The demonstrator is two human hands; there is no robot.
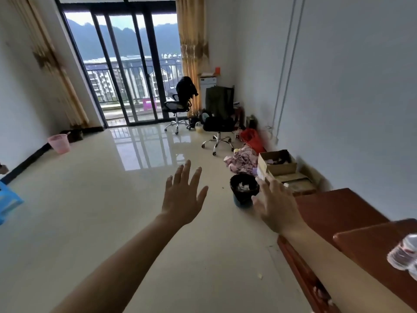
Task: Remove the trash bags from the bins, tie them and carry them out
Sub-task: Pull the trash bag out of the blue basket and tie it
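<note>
A small bin lined with a black trash bag (244,191) stands on the tiled floor to the right, with white paper scraps inside. My left hand (183,195) is stretched out in the air left of the bin, fingers straight and spread, holding nothing. To the bin's right, my right hand (275,206) reaches forward with its fingers extended, its thumb near the bin's rim; it holds nothing. A pink bin (59,143) stands far off by the left wall.
A red-brown wooden table (343,211) with a plastic bottle (404,254) fills the right foreground. Cardboard boxes (277,164), a cloth heap (242,160), a red bag (251,138) and two office chairs (217,123) line the right wall. A blue stool (8,201) stands at left.
</note>
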